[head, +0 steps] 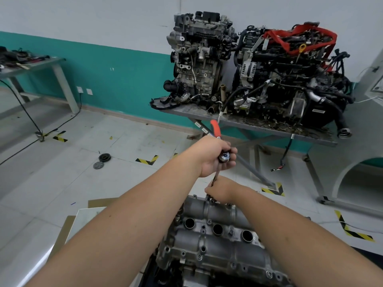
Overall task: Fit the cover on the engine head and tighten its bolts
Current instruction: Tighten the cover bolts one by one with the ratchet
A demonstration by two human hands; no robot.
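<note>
The grey aluminium cover [217,243] lies on the engine head at the bottom centre, with three round plug holes along its middle and bolts along its edges. My left hand [211,157] grips the head of a ratchet wrench [216,130] whose red handle points up and away. A thin extension bar runs from the ratchet head down to the cover's far edge. My right hand [220,190] holds the lower end of that bar right above a bolt at the far edge; the socket and bolt are hidden under its fingers.
Two full engines [257,69] stand on a metal table [259,126] against the teal and white wall. Another table [31,65] with tools is at far left. Two round pulleys [101,161], a black cable and yellow-black floor markers lie on the tiled floor.
</note>
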